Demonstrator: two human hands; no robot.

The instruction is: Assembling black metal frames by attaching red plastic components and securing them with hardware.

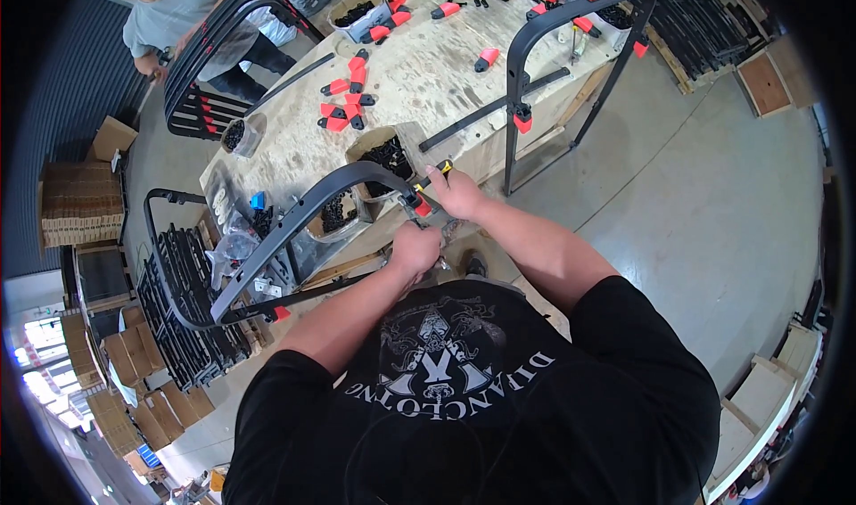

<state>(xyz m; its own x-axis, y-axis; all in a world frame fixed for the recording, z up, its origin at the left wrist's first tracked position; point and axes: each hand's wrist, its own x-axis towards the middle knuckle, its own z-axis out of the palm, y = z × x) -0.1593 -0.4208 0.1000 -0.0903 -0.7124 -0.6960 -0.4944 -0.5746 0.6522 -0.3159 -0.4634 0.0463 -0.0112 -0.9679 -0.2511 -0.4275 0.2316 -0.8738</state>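
My right hand (457, 195) is closed round a hand tool with a yellow-and-black handle (434, 176); its kind is not clear. Just below and left of it, my left hand (416, 248) is closed by the end of a black curved tube frame (308, 204). What it grips is hidden, though a bit of metal shows beneath the fingers. A red-and-black plastic fitting (422, 205) sits on the frame's end, between both hands. Beyond them, a box of small black parts (385, 153) stands at the near edge of the wooden table (428, 68).
Another black frame (512, 77) with red fittings stands upright at the table's right. Several red-and-black fittings (355, 82) lie on the tabletop. At the far left, a person (183, 28) stands beside stacked black frames (192, 104). Cardboard boxes (82, 197) line the left side.
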